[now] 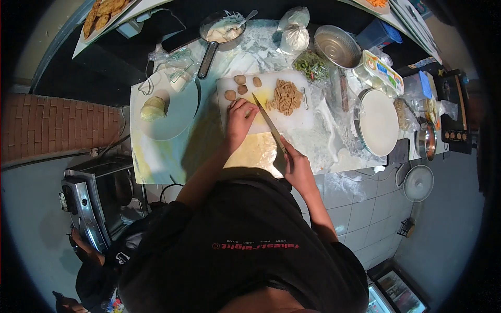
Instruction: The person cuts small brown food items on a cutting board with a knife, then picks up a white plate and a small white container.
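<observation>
My right hand (298, 166) grips the handle of a long kitchen knife (272, 125), its blade slanting up and left over a white cutting board (308, 117). My left hand (241, 122) is closed on the board with fingers curled beside the blade near its tip; whatever they hold is hidden beneath them. Just beyond the left fingers lie several small brown balls (242, 89) that look like meatballs. To the right of the blade is a heap of brown cut strips (286, 97).
A large round plate (180, 120) with a cabbage piece (153, 108) stands left. Behind the board are a pan (211, 55) of white batter, a bag of white powder (295, 39), bagged greens (311, 66) and a metal bowl (337, 46). A white plate (378, 122) sits right. Someone's arm (86, 248) shows lower left.
</observation>
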The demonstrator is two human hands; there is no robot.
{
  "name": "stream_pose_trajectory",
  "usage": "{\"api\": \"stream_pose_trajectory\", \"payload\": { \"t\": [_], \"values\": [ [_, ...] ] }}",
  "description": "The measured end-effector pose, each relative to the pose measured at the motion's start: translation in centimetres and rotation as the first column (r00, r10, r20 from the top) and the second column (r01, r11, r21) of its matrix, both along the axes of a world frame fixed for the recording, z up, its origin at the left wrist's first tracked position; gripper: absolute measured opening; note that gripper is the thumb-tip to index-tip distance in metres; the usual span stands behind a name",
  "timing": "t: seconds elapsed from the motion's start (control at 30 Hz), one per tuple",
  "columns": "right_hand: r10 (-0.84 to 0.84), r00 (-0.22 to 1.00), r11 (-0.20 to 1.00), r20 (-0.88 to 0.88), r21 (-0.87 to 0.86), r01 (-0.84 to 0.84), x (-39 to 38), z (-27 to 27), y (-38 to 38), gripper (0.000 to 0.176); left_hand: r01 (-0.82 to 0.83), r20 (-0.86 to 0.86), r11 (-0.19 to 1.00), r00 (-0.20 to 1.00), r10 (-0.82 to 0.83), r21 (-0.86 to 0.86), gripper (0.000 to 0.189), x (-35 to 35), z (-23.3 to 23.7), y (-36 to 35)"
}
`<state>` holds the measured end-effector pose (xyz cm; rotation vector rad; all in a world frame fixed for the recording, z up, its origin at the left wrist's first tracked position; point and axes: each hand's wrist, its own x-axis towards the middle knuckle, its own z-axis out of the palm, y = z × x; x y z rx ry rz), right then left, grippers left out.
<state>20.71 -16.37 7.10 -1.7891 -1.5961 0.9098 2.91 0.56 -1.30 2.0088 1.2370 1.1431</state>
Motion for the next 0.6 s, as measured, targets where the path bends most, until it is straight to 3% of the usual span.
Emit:
{"api": "stream_pose_trajectory", "payload": {
  "t": [0.13, 0.2, 0.37, 0.6],
  "values": [
    [0.013, 0.997, 0.999, 0.076, 0.031, -0.015, -0.5, 0.3, -0.4, 0.067, -0.013, -0.017, 1.0, 1.0, 0.013, 0.0, 0.01, 0.0, 0.3, -0.1],
    [0.004, 0.988, 0.998, 0.154, -0.07, 0.007, -0.8, 0.6, -0.6, 0.069, -0.018, -0.029, 1.0, 0.999, 0.018, 0.003, 0.01, 0.0, 0.4, 0.0],
    [-0.052, 0.986, 0.998, 0.159, -0.02, 0.056, -0.1, 0.7, -0.5, 0.07, -0.03, -0.078, 0.999, 0.996, 0.033, 0.04, 0.01, 0.4, 0.7, 0.0],
    [-0.069, 0.994, 0.998, 0.08, 0.014, 0.068, -0.7, 2.1, -0.7, 0.067, 0.028, 0.035, 0.999, 0.999, -0.026, -0.036, 0.011, 0.1, 1.1, 0.3]
  ]
}}
